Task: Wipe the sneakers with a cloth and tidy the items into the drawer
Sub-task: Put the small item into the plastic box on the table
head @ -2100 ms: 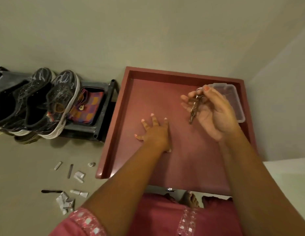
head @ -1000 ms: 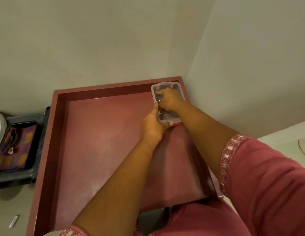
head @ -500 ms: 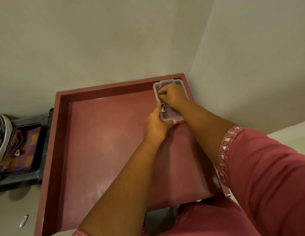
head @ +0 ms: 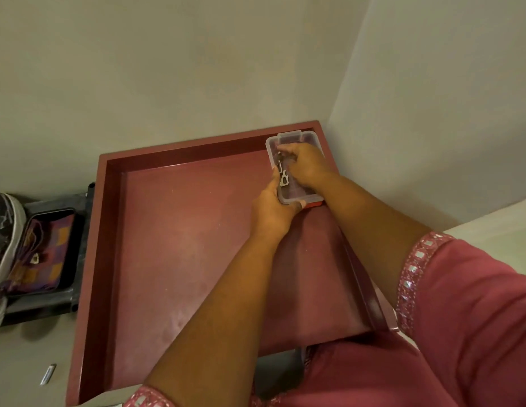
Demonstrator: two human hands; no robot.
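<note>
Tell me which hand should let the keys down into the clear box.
Right. The right hand already pinches the keys over the clear box in the drawer's far right corner. The left hand grips the box's near edge, steadying it.

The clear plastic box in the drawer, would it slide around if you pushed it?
Probably. The clear plastic box looks thin and light, and the drawer floor looks smooth. The left hand grips its near end, perhaps to steady it. Keys inside add little weight.
</note>
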